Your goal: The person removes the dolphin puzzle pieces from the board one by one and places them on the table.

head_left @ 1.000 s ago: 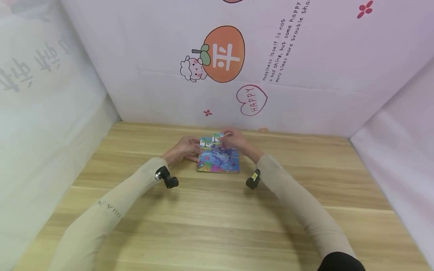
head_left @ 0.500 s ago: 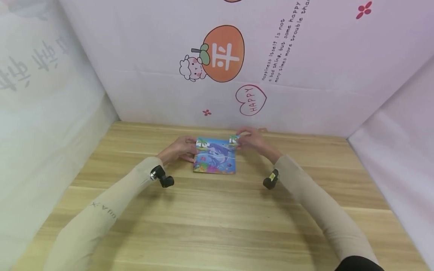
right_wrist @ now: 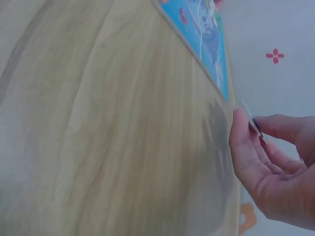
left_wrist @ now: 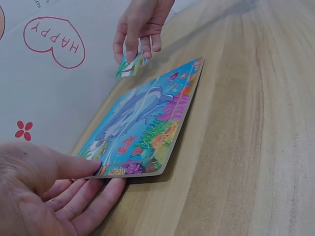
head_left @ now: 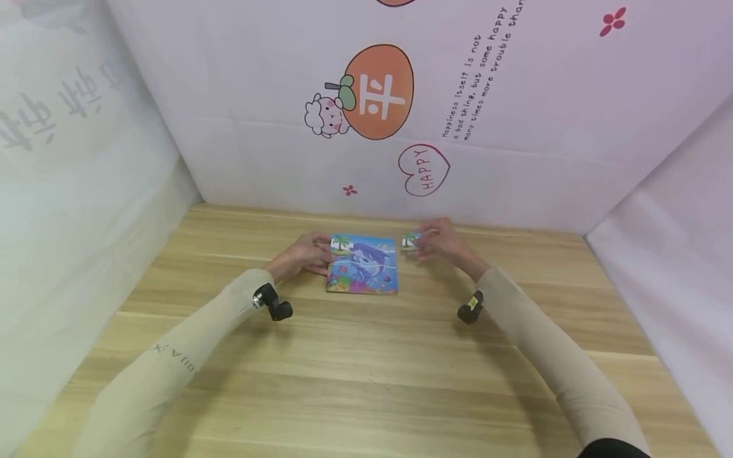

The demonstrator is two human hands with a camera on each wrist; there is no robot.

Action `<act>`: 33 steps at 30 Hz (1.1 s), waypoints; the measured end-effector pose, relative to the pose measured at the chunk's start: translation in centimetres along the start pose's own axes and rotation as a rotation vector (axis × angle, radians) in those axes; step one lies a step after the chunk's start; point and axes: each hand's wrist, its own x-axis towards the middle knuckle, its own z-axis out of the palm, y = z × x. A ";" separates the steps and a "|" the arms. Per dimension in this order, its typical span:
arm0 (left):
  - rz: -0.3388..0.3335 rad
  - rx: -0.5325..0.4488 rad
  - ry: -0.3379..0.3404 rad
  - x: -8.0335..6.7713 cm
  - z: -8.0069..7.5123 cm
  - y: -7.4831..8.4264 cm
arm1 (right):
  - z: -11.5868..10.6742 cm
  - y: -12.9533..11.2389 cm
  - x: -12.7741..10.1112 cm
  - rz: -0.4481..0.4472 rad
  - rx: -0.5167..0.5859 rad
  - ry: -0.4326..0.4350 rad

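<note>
A square dolphin puzzle (head_left: 366, 267) with a sea scene lies toward the back of the table. My left hand (head_left: 300, 254) pinches its left edge, thumb on top and fingers underneath, as the left wrist view shows of the puzzle (left_wrist: 142, 120). To the right, apart from the puzzle, my right hand (head_left: 448, 243) holds a small puzzle piece (head_left: 409, 242) printed with a palm tree. Thumb and fingers pinch this piece (left_wrist: 129, 68) above the table; the right wrist view shows it nearly edge-on. A similar palm tree is visible in the puzzle's upper left corner.
The wooden table (head_left: 366, 375) meets a white printed cloth wall (head_left: 275, 172) right behind the puzzle. More white cloth hangs at the left (head_left: 74, 222) and right sides. A small camera sits on each wrist.
My right hand has moved right, carrying the palm-tree piece away from over the puzzle. More of the puzzle's upper part shows. My left hand, after a slight leftward shift, still holds the left edge.
</note>
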 end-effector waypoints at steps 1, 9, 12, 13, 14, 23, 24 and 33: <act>0.001 0.000 0.001 0.0 0.0 -0.1 | -0.1 0.2 0.0 0.002 -0.006 0.002; -0.006 0.010 0.007 0.4 -0.3 -0.2 | -0.4 1.3 0.2 0.023 -0.109 0.030; -0.012 0.007 0.004 0.5 -0.3 -0.3 | -0.2 1.4 0.2 0.036 -0.184 0.050; -0.015 0.001 0.001 0.5 -0.3 -0.3 | -0.1 1.4 0.2 0.042 -0.203 0.056; -0.015 -0.003 -0.004 0.6 -0.3 -0.4 | -0.1 1.4 0.1 0.045 -0.222 0.059; 0.002 -0.006 -0.006 0.5 -0.3 -0.8 | -0.5 1.1 0.3 0.021 -0.430 0.037; 0.002 -0.004 -0.006 0.5 -0.3 -0.9 | -0.5 1.1 0.4 0.050 -0.400 0.028; 0.015 0.007 -0.011 0.5 -0.2 -1.0 | -1.1 2.2 0.5 -0.006 -0.384 0.023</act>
